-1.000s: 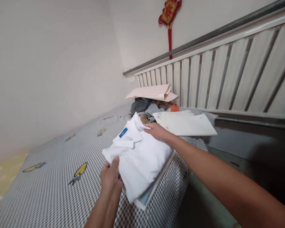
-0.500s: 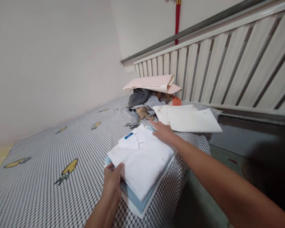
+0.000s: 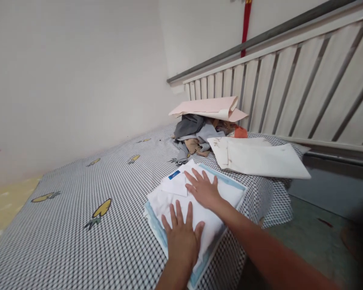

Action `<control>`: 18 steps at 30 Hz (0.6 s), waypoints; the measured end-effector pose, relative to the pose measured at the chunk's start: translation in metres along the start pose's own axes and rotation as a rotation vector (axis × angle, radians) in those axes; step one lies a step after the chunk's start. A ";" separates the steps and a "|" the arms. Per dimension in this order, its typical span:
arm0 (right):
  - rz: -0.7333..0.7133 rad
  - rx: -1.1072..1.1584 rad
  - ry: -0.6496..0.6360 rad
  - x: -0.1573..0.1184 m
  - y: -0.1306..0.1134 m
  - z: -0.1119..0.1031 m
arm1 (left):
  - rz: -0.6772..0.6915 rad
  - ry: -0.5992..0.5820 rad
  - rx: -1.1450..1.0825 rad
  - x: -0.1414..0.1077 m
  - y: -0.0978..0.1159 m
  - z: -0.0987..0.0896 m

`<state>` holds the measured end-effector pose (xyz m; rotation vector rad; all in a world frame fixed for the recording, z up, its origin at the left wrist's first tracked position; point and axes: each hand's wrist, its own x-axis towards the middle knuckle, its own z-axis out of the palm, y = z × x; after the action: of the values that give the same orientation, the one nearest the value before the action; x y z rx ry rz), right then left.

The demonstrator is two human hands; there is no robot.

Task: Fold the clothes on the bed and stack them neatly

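Observation:
A folded white shirt [image 3: 160, 200], collar toward the far side with a blue label [image 3: 174, 175] inside it, lies on top of a light blue folded cloth [image 3: 240, 184]. Another white layer edges out beneath the blue one. My left hand [image 3: 183, 237] rests flat on the shirt's near half, fingers spread. Farther up, my right hand [image 3: 204, 189] lies on the shirt just right of the collar, its fingers also spread. Neither hand grips anything.
The stack lies on a bed with a checked, pineapple-patterned sheet [image 3: 117, 249], near its right edge. Beyond are a heap of grey and brown clothes [image 3: 190, 127], a pink folded sheet [image 3: 205, 106] on top, and a white folded sheet [image 3: 260, 157]. A slatted headboard [image 3: 269, 86] stands behind.
My left hand has let go of the stack's left edge and moved onto the shirt. My right hand has come from the far edge onto the shirt beside the collar. The view has shifted left.

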<state>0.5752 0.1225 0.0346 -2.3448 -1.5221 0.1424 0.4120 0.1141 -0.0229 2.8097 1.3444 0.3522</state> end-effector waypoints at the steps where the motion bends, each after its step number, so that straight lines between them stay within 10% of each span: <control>1: -0.017 -0.007 -0.013 0.003 0.002 0.008 | -0.018 -0.017 0.009 -0.001 -0.001 0.007; 7: -0.079 -0.021 -0.016 0.010 0.012 0.033 | -0.069 -0.088 0.132 -0.001 0.009 0.002; 12: -0.122 0.005 -0.082 0.001 0.010 0.008 | -0.079 -0.094 0.159 0.001 0.013 -0.003; 18: -0.013 -0.127 0.203 -0.048 0.040 -0.015 | -0.064 -0.098 0.086 0.001 0.011 -0.001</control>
<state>0.5935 0.0615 0.0304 -2.3617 -1.4848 -0.1956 0.4207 0.1077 -0.0203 2.8019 1.4581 0.1564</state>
